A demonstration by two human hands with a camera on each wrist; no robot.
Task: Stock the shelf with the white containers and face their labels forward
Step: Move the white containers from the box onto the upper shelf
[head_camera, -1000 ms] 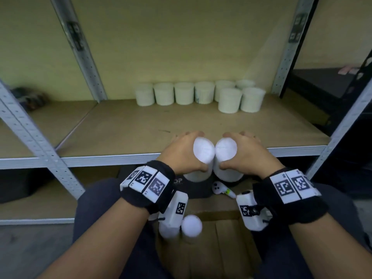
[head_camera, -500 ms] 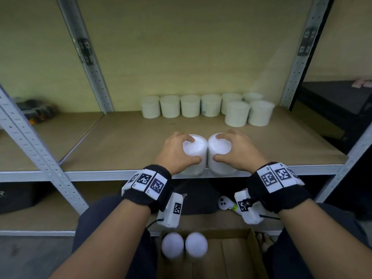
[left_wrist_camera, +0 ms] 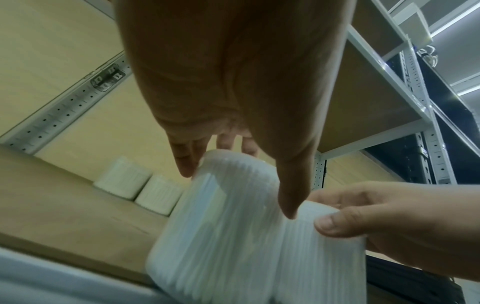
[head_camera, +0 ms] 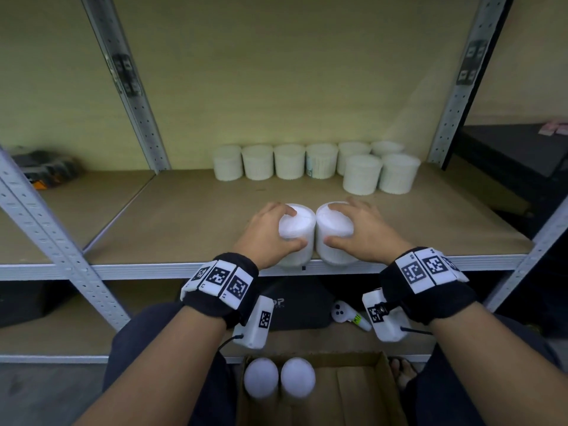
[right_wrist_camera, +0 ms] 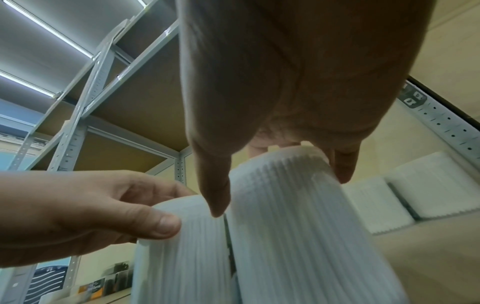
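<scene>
Head view first: the left hand point(head_camera: 268, 233) grips one white container point(head_camera: 296, 229) from above, with the fingers and thumb curled around its lid, and the right hand point(head_camera: 365, 230) grips a second white container point(head_camera: 333, 230) in the same way. Both containers stand upright at the front edge of the shelf point(head_camera: 184, 216), and their sides touch each other. Eight more containers point(head_camera: 319, 161) stand at the back of the shelf, six in a row along the wall and two just in front of it on the right. Below, a cardboard box point(head_camera: 353, 392) holds two more containers point(head_camera: 279, 376). Left wrist view: the left hand point(left_wrist_camera: 233, 86) holds the ribbed container point(left_wrist_camera: 221, 226) near its top, and the right hand point(left_wrist_camera: 384, 222) pinches the neighbour container point(left_wrist_camera: 324, 257) with its thumb on the rim. Right wrist view: the right hand point(right_wrist_camera: 298, 82) is closed around its container point(right_wrist_camera: 298, 226), and the left hand point(right_wrist_camera: 85, 211) holds the other container point(right_wrist_camera: 182, 246) beside it. I cannot tell in any view where the labels of these two containers face.
</scene>
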